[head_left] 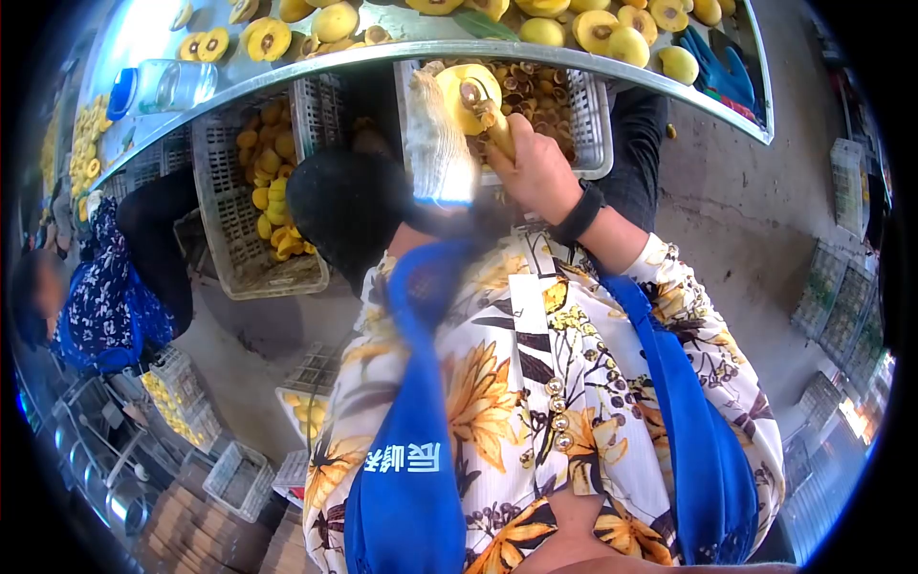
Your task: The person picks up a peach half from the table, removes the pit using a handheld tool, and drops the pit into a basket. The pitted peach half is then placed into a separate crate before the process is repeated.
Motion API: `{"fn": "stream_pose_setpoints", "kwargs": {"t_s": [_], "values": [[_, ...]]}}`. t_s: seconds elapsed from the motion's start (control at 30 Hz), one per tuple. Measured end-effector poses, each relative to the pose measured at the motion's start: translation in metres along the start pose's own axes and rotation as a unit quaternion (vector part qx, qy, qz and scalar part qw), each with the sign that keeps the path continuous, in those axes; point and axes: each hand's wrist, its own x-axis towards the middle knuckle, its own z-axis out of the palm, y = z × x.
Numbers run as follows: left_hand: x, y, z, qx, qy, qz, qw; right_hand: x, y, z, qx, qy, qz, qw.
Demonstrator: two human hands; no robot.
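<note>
My left hand (440, 143), in a worn white knit glove, is closed round a halved yellow peach (485, 84), its cut face and brown pit turned toward me. From the right, my bare right hand (540, 172) grips a short tool with a yellowish handle (499, 134). The tool's tip meets the peach at the pit; its blade shape is hidden. Both hands are above a white plastic crate (601, 124) of brown pits and scraps, just below the metal table's edge.
Halved peaches (593, 31) lie on the metal table (421, 48), with a blue-capped bottle (172, 86) and a blue glove (717, 67). A crate (225, 206) of peach pieces stands at left. Another person (115, 287) sits further left. Stacked crates (841, 297) stand at right.
</note>
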Motion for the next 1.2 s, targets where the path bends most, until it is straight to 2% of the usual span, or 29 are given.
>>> {"fn": "stream_pose_setpoints", "kwargs": {"t_s": [0.13,0.53,0.63,0.73,0.77,0.9,0.93,1.03,1.1,1.17,1.2], "values": [[0.0,-0.001,0.002,0.006,0.001,0.01,1.0,0.001,0.004,-0.001,0.004,-0.026,0.006,1.0],[0.002,-0.004,0.004,0.033,-0.004,0.06,0.998,-0.003,-0.002,-0.002,0.011,0.004,0.004,1.0],[0.003,-0.005,0.002,0.049,-0.006,0.08,0.996,-0.004,0.004,0.0,0.02,-0.013,0.01,1.0],[0.001,0.007,0.007,0.088,-0.003,0.111,0.99,-0.004,-0.001,-0.007,0.013,-0.068,0.023,0.997],[-0.001,0.013,0.009,0.119,0.006,0.098,0.988,-0.003,-0.001,-0.008,0.008,-0.079,0.026,0.996],[-0.003,0.034,0.011,0.115,-0.052,0.044,0.991,-0.001,-0.009,-0.015,0.015,-0.117,0.041,0.992],[-0.003,0.035,0.012,0.115,-0.043,0.056,0.991,0.0,-0.011,-0.016,0.023,-0.126,0.045,0.991],[-0.005,0.033,0.02,0.116,-0.023,0.097,0.988,-0.002,-0.012,-0.005,0.077,-0.061,0.064,0.993],[0.007,0.016,0.017,0.058,0.01,0.109,0.992,-0.001,-0.013,0.0,0.095,-0.018,0.05,0.994],[-0.013,0.029,0.038,-0.01,0.024,0.061,0.998,-0.002,-0.017,-0.002,0.1,0.0,0.05,0.994],[-0.021,0.033,0.045,-0.01,0.018,0.068,0.997,-0.002,-0.019,-0.005,0.094,-0.003,0.055,0.994]]}}
